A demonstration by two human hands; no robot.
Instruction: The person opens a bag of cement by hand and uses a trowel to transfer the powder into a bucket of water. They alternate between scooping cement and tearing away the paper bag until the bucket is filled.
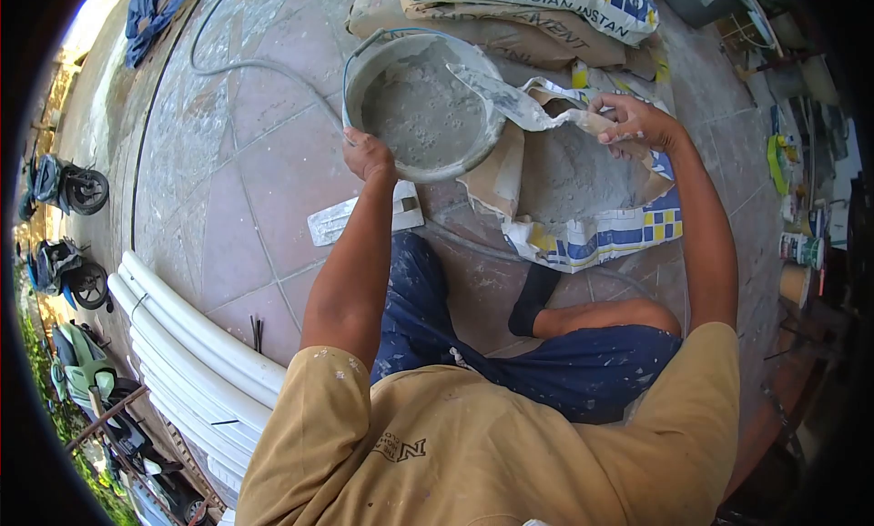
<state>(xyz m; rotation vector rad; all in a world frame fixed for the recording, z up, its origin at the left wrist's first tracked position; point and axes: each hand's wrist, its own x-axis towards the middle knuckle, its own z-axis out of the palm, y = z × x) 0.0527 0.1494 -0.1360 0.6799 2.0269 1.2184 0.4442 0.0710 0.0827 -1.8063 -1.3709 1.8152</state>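
Observation:
My left hand (369, 156) is closed on the rim of a round bucket (462, 168) at its lower left side. Wet grey mortar (423, 103) with a lumpy surface lies inside the bucket. In my right hand (630, 126) is the handle of a trowel (510, 101), smeared with grey. Its blade points left, with the tip over the bucket's right part. Below the trowel is a torn-open paper bag (596, 239) holding grey powder (574, 176). A flat plastering trowel (350, 218) lies on the floor beneath my left forearm, partly hidden by it.
Stacked cement bags (528, 21) lie beyond the bucket. A grey hose (259, 64) runs over the tiled floor (246, 244). White pipes (196, 344) lie at the lower left, near parked motorbikes (82, 189). Tubs and clutter (801, 248) line the right side.

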